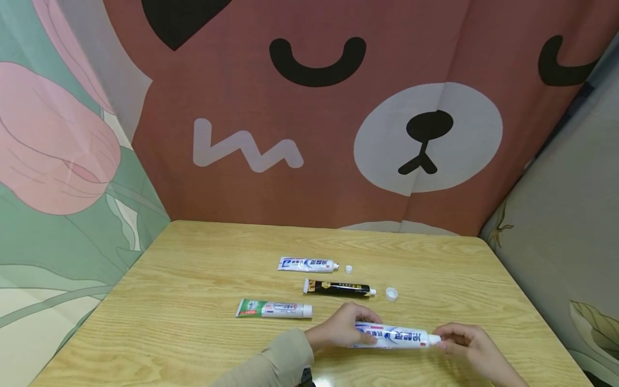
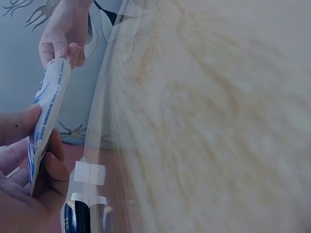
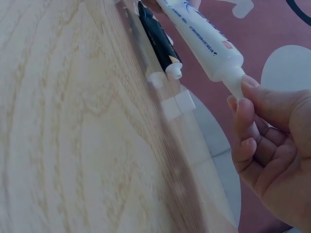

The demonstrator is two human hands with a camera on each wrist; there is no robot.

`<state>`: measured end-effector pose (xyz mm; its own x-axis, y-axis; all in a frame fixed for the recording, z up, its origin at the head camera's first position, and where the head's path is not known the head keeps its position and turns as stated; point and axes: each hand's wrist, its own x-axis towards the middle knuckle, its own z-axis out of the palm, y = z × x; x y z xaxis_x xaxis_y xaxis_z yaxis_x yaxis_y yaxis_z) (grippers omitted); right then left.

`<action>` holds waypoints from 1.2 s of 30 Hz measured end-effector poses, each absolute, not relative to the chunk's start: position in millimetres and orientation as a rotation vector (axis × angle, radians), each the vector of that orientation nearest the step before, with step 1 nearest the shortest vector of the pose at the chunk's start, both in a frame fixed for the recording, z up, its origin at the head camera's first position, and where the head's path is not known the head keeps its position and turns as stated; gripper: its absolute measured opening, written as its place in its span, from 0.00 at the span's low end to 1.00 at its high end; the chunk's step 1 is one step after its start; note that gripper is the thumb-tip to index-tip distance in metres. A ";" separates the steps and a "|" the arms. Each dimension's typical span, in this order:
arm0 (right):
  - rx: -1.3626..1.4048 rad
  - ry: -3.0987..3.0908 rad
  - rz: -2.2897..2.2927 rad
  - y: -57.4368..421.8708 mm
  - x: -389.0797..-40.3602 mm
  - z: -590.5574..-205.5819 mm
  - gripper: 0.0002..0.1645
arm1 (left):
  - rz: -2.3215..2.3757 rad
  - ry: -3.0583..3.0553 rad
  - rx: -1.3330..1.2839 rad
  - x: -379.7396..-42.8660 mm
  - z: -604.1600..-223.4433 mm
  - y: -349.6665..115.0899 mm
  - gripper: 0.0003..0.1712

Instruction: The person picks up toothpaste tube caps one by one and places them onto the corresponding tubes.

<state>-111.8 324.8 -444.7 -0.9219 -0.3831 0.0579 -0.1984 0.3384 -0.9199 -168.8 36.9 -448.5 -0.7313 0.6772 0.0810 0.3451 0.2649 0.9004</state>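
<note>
A white toothpaste tube [image 1: 397,337] with blue lettering is held above the near right part of the table, its capped end pointing right. My left hand [image 1: 344,327] grips the tube's flat tail half, thumb on one face and fingers on the other, as the left wrist view shows. At the opposite end, my right hand [image 3: 279,141] pinches the small tapered white cap [image 3: 233,83] between thumb and index finger. The other fingers of that hand are curled without touching the tube.
Behind my hands on the wooden table [image 1: 193,252] lie an uncapped white-and-blue tube [image 1: 307,264], an uncapped black tube [image 1: 338,288] and a capped green-and-white tube [image 1: 274,309]. A small cap [image 1: 348,269] and a larger white cap [image 1: 391,294] stand right of the open nozzles. A printed curtain [image 1: 329,177] borders the back.
</note>
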 end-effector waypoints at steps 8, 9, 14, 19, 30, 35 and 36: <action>-0.589 2.441 -1.622 324.4 -111.1 -446.2 0.12 | 1.400 2.246 0.988 -168.9 -449.8 37.8 0.18; -0.610 2.443 -1.626 324.4 -111.4 -447.1 0.11 | 1.387 2.254 1.000 -169.1 -449.9 37.8 0.18; -0.631 2.446 -1.638 323.0 -111.3 -448.2 0.12 | 1.342 2.294 1.036 -169.8 -451.1 37.2 0.18; -0.446 2.507 -1.576 320.2 -111.6 -442.7 0.14 | 1.373 2.288 0.996 -169.9 -452.1 36.9 0.18; -0.357 2.604 -1.533 317.3 -110.8 -439.4 0.16 | 1.236 2.383 1.059 -172.6 -451.7 30.9 0.21; -0.391 2.635 -1.546 319.3 -110.3 -441.7 0.14 | 1.097 2.487 1.084 -172.5 -448.8 28.4 0.26; -0.392 2.636 -1.551 319.4 -110.2 -442.2 0.14 | 1.083 2.499 1.073 -172.5 -448.3 27.9 0.27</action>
